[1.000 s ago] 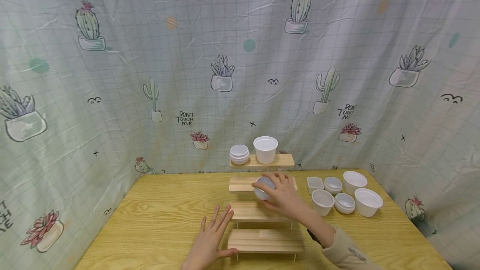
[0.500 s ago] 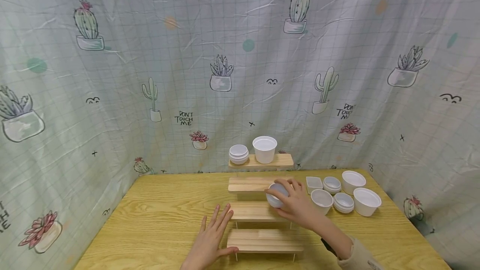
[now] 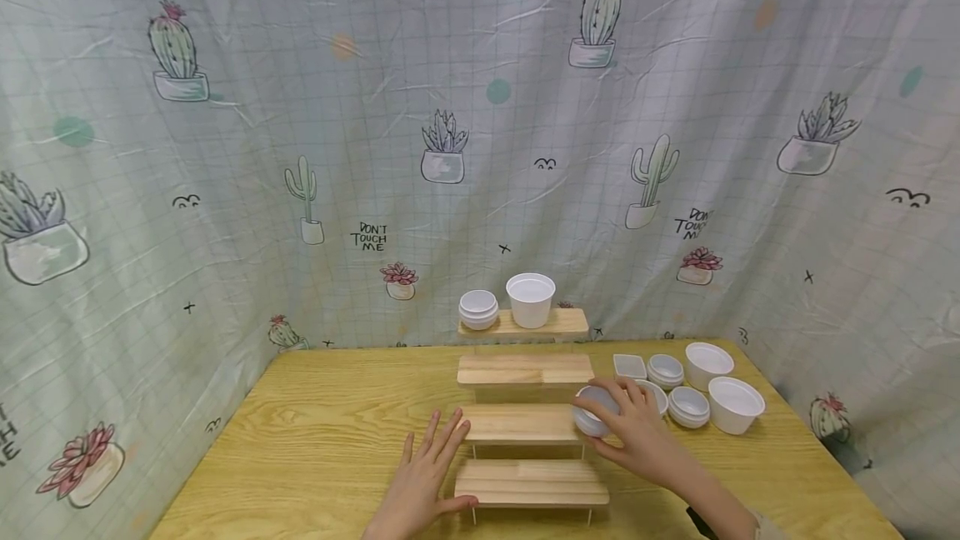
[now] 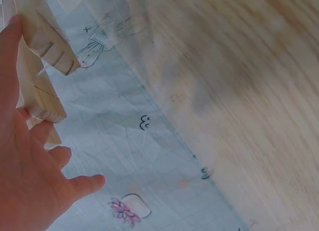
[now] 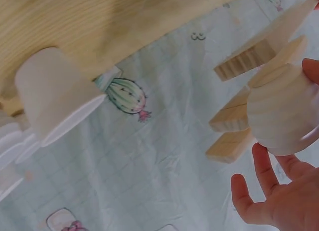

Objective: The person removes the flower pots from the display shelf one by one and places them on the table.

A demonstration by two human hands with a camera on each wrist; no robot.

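My right hand (image 3: 637, 432) grips a small round white pot (image 3: 594, 412) between thumb and fingers, off the right end of the wooden tiered stand (image 3: 517, 423). The right wrist view shows that pot (image 5: 281, 111) held in the air beside the tier ends. My left hand (image 3: 423, 482) lies with spread, straight fingers at the stand's left side, thumb by the lowest tier and fingertips at the one above. On the top tier sit a ribbed round white pot (image 3: 478, 310) and a taller white pot (image 3: 531, 300).
Several white pots stand on the table at right, among them a square one (image 3: 629, 367), a ribbed one (image 3: 688, 407) and a large one (image 3: 736, 405). The held pot and right hand partly hide one tapered pot (image 3: 654, 397). A cactus-print curtain (image 3: 495, 148) encloses the table (image 3: 330, 423).
My right hand has carried the white pot from over the second-highest tier rightward and toward me, past the stand's right end. My left hand stays in place.
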